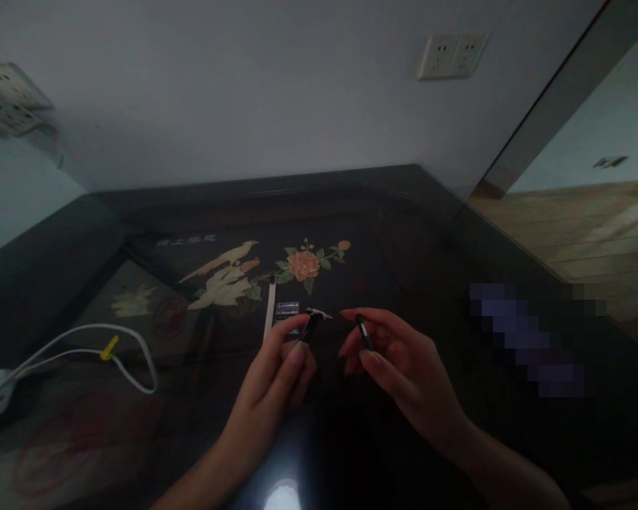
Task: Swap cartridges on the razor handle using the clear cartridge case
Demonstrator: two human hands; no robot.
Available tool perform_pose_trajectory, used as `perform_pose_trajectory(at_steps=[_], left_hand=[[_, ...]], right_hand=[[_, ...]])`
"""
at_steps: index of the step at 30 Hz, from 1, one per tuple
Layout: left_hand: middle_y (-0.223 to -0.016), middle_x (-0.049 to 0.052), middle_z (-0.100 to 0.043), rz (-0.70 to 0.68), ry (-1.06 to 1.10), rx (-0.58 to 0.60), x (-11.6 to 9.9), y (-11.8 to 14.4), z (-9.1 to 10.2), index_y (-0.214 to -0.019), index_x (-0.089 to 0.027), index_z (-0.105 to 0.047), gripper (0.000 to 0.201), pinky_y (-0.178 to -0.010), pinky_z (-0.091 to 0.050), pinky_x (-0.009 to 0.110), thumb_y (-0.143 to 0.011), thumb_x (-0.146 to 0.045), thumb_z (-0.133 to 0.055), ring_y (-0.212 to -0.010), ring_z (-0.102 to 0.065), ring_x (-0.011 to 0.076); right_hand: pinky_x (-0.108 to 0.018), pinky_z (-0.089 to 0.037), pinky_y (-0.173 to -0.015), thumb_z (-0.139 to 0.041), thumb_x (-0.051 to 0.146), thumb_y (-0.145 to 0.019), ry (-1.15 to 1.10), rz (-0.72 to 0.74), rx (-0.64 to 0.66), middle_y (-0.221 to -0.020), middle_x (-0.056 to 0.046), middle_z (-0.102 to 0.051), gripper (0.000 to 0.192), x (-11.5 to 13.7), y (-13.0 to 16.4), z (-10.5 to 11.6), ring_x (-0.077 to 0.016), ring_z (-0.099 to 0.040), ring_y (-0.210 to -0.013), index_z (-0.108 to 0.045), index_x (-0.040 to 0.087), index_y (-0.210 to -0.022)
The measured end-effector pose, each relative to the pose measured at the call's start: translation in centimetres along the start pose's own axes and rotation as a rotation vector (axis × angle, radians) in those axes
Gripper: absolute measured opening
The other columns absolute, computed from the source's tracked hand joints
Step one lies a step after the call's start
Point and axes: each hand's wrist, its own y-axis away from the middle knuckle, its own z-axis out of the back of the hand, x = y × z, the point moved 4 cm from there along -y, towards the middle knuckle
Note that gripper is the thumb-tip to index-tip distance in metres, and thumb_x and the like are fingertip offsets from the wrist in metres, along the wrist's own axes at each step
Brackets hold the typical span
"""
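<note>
My left hand [281,372] pinches a small dark object with a silvery piece [319,314] sticking out at its top; its kind is unclear. Opposite it, my right hand [398,361] has a short black cylinder [364,333] with a pale stripe between thumb and fingers. The two hands are apart, above the dark tabletop. Just beyond my left hand lies a small clear pack [287,309], its lower part hidden by the fingers. A slim light-grey strip with a dark tip [271,304] is beside that pack, its near end behind my hand.
The glossy dark table [420,212] has a bird and flower picture [303,265] on its top. A white cable [149,368] with a yellow tie [109,348] loops at the left. A pixelated bluish patch [515,333] covers something at the right. Wall sockets [451,56] are behind.
</note>
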Motion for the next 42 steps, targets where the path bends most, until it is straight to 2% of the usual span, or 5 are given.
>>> perform_pose_trajectory(at_steps=[9,25,31,37,42], left_hand=[[-0.085,0.003,-0.071,0.032,-0.149,-0.068,-0.3,-1.2,0.8,-0.102,-0.02,-0.047,0.021,-0.067,-0.046,0.026,-0.097,-0.039,-0.042,-0.073,-0.059,0.0139],[-0.077,0.002,-0.072,0.094,-0.911,0.145,1.5,-2.1,0.9,-0.1,-0.017,-0.063,0.019,-0.067,-0.047,0.029,-0.082,-0.018,-0.058,-0.074,-0.068,0.0204],[-0.092,0.006,-0.067,-0.065,-1.078,0.13,2.4,-1.8,0.3,-0.096,-0.017,-0.065,0.014,-0.068,-0.05,0.027,-0.086,-0.015,-0.055,-0.078,-0.067,0.0185],[-0.092,0.005,-0.066,-0.134,-1.04,0.089,1.5,-1.7,0.4,-0.1,-0.019,-0.067,0.018,-0.068,-0.05,0.029,-0.087,-0.018,-0.054,-0.078,-0.065,0.0194],[-0.084,0.004,-0.071,-0.086,-0.606,0.005,-0.7,-1.4,0.7,-0.091,-0.018,-0.068,0.025,-0.07,-0.049,0.027,-0.093,-0.031,-0.046,-0.078,-0.065,0.0189]], right_hand=[[-0.026,-0.054,-0.061,-0.064,0.034,-0.085,0.059,0.001,-0.044,-0.079,0.0,-0.066,0.031,-0.8,-0.6,0.5,-0.012,-0.064,-0.062,-0.061,0.02,-0.112],[-0.025,-0.052,-0.058,-0.063,0.036,-0.084,0.117,-0.038,-0.063,-0.079,-0.001,-0.065,0.034,-1.9,-1.4,0.8,-0.0116,-0.063,-0.06,-0.06,0.017,-0.112],[-0.026,-0.055,-0.062,-0.063,0.037,-0.084,0.199,-0.031,-0.056,-0.08,-0.002,-0.066,0.034,-1.8,-1.3,0.7,-0.0123,-0.064,-0.063,-0.061,0.017,-0.112],[-0.027,-0.056,-0.064,-0.067,0.032,-0.084,0.478,0.123,0.018,-0.09,-0.004,-0.068,0.036,-1.8,-0.9,0.3,-0.0144,-0.065,-0.07,-0.06,0.02,-0.118],[-0.034,-0.057,-0.069,-0.064,0.035,-0.087,0.771,0.313,0.083,-0.094,-0.009,-0.07,0.041,-1.5,-0.3,-0.5,-0.0203,-0.067,-0.077,-0.058,0.016,-0.122]])
